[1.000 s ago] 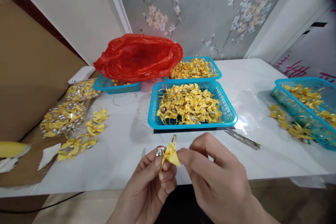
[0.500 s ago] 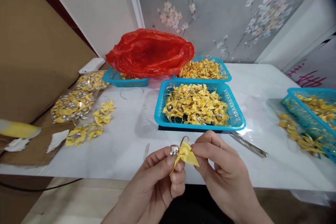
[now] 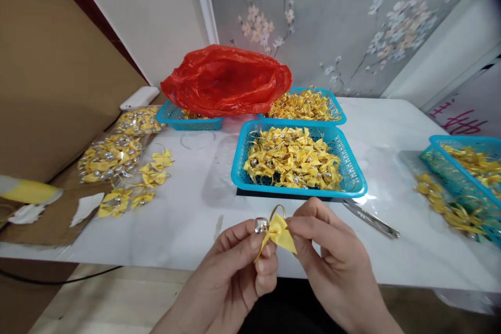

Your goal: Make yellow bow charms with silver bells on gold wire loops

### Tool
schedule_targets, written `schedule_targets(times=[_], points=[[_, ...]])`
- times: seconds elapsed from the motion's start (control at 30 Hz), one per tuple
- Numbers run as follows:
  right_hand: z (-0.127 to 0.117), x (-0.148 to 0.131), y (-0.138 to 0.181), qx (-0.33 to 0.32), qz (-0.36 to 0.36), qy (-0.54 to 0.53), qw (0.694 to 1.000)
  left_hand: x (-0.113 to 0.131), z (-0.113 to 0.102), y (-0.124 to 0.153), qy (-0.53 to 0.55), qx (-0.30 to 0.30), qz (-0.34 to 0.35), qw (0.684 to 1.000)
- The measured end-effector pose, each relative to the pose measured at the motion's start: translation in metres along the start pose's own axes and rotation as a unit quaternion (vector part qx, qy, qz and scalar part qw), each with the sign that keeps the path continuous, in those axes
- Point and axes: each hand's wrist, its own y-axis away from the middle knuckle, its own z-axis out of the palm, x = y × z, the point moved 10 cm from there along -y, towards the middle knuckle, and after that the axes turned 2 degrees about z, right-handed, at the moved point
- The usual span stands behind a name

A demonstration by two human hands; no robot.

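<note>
Between my hands is a yellow ribbon bow (image 3: pixel 281 235) with a silver bell (image 3: pixel 261 225) at its left and a thin gold loop standing up from it. My left hand (image 3: pixel 238 258) pinches the bow and bell between thumb and fingers. The fingertips of my right hand (image 3: pixel 332 250) are closed on the bow's right side, by its ribbon tail. Just beyond my hands stands a blue basket (image 3: pixel 299 190) heaped with similar yellow bows and bells (image 3: pixel 293 159).
Behind it are two more blue baskets, partly under a red plastic bag (image 3: pixel 227 81). At left lie loose bows (image 3: pixel 151 175) and clear bags of bows (image 3: pixel 109 156). A metal cutter (image 3: pixel 371 220) lies right of my hands. Another blue basket (image 3: pixel 462 177) stands far right.
Both hands stay almost in place, still holding the bow. The whole view has shifted slightly.
</note>
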Motion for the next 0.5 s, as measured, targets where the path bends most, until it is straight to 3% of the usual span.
schedule_targets(times=[0.33,0.5], points=[[-0.0026,0.0013,-0.0001,0.008,0.006,0.025,1.000,0.0006,-0.0056,-0.0002,-0.032,0.010,0.011,0.999],[-0.0034,0.0013,-0.0004,0.021,0.004,0.023,1.000,0.0049,0.0024,-0.0023,-0.070,-0.025,0.040,0.996]])
